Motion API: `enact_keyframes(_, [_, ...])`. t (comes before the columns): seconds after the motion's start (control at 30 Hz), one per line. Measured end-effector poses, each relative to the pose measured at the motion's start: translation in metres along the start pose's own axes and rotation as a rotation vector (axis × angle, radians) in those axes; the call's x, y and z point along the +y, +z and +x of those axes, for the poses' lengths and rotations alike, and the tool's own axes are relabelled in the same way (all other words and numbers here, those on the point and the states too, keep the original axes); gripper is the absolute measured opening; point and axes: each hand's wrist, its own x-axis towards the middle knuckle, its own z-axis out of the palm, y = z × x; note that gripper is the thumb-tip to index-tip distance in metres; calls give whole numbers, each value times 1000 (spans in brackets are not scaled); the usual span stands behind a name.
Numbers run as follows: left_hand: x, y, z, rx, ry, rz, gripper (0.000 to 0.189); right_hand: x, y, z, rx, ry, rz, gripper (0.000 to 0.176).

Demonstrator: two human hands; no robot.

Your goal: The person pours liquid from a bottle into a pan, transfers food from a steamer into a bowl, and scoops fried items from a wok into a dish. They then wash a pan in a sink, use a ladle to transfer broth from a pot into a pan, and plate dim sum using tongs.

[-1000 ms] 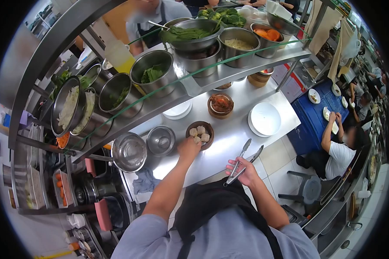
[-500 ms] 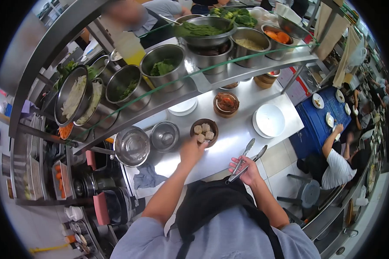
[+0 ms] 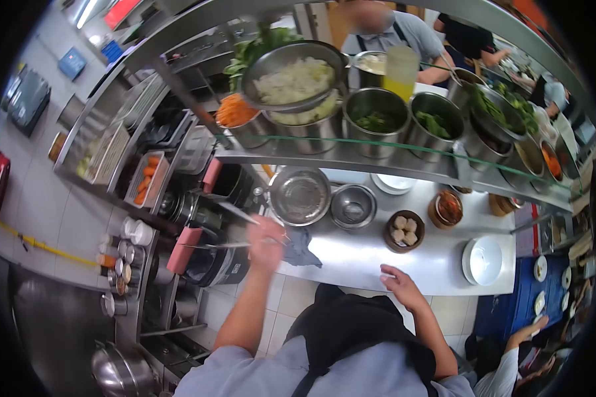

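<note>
My left hand [image 3: 267, 243] is closed round metal tongs [image 3: 235, 213], which point left over the black bins with pink handles. Motion blurs the hand and tongs a little. My right hand [image 3: 404, 288] is held near the counter's front edge, fingers apart and with nothing in it. Beyond it on the steel counter [image 3: 351, 268] stands a round steamer basket [image 3: 404, 247] with several pale dumplings. Between the left hand and the shelf are a wide metal bowl [image 3: 299, 196] and a smaller metal bowl [image 3: 353, 206]. A grey cloth [image 3: 300, 249] lies just right of my left hand.
White bowls [image 3: 485, 261] and a basket of reddish food [image 3: 449, 208] stand at the counter's right. Above runs a shelf [image 3: 391, 157] with metal containers of vegetables. Left are a rack, a tray of carrots [image 3: 147, 180] and jars [image 3: 119, 268]. Co-workers stand behind the shelf and at lower right.
The view has turned left. The tongs have passed from my right hand to my left, which has left the steamer basket and moved over beside the bins. My right hand is now empty.
</note>
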Motion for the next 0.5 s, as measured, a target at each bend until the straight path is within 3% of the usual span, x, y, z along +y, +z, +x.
enact_keyframes(0.03, [20,-33,31,59,74,-177,31,-3,10,7,-46,-54,-127,59])
enact_keyframes(0.07, [51,-27,54,76,205,-203,42,-4,23,17,-89,-108,-251,56])
enact_keyframes(0.17, [101,-49,125,195,397,-336,54,-10,76,63,-190,-239,-624,53])
enact_keyframes(0.23, [114,-82,176,186,366,-472,55,-12,113,96,-197,-285,-817,54])
enact_keyframes(0.3, [119,-85,217,332,300,-486,56,-11,149,128,-152,-302,-950,58])
enact_keyframes(0.43, [121,-77,259,386,154,-508,50,-6,205,172,1,-264,-1121,52])
enact_keyframes(0.47, [116,-78,265,419,132,-419,51,0,214,178,97,-370,-1144,35])
enact_keyframes(0.5, [113,-74,264,451,107,-329,51,13,222,187,123,-386,-1103,31])
